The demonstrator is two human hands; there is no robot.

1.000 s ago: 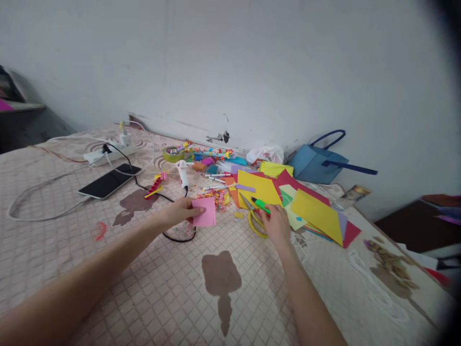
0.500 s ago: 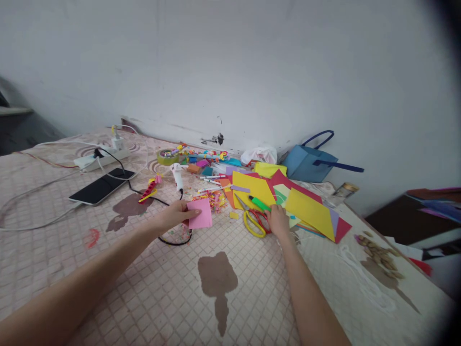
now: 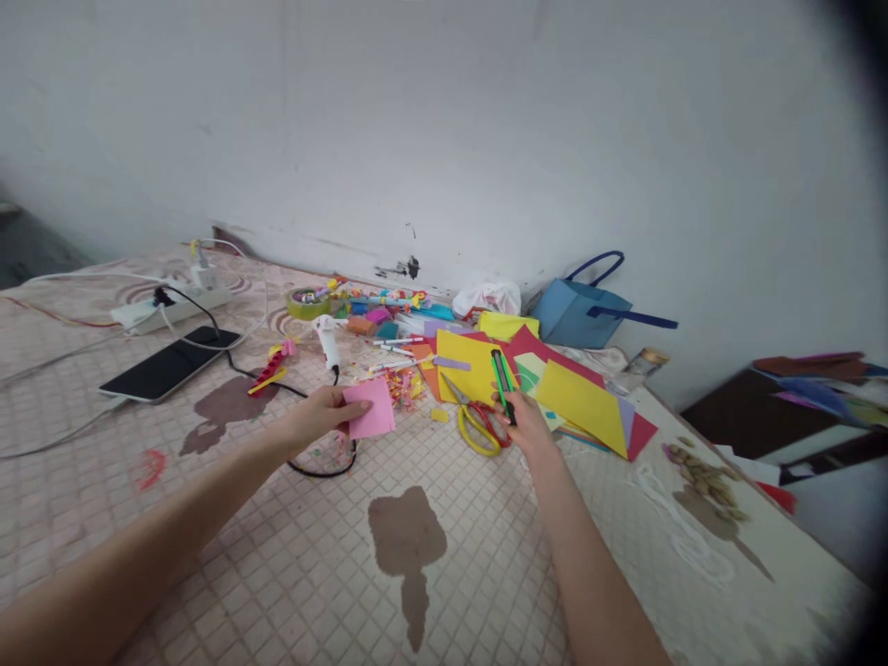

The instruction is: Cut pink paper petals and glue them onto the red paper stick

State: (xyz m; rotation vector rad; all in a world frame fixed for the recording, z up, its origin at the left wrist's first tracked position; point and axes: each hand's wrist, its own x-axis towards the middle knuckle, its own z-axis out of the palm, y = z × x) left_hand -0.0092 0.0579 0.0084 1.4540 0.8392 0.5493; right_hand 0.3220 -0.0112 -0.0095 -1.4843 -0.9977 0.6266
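Note:
My left hand (image 3: 315, 416) pinches a small pink paper square (image 3: 371, 409) just above the tiled mat. My right hand (image 3: 525, 418) is closed round a green and black utility knife (image 3: 502, 378), which points away from me over the paper pile. Yellow-handled scissors (image 3: 475, 427) lie on the mat right beside that hand. A stack of coloured paper sheets (image 3: 579, 398), yellow, red, green and purple, spreads behind and to the right of it.
A white glue gun (image 3: 326, 339) with a black cord lies behind the pink paper. A phone (image 3: 163, 364) and a power strip (image 3: 170, 306) sit at far left. Pens, tape and scraps line the wall, next to a blue bag (image 3: 583, 314). Brown bits (image 3: 708, 476) lie right.
My right hand has lifted the green knife off the yellow paper and turned it upright, pointing away. The view has swung right; the left hand still holds the pink paper.

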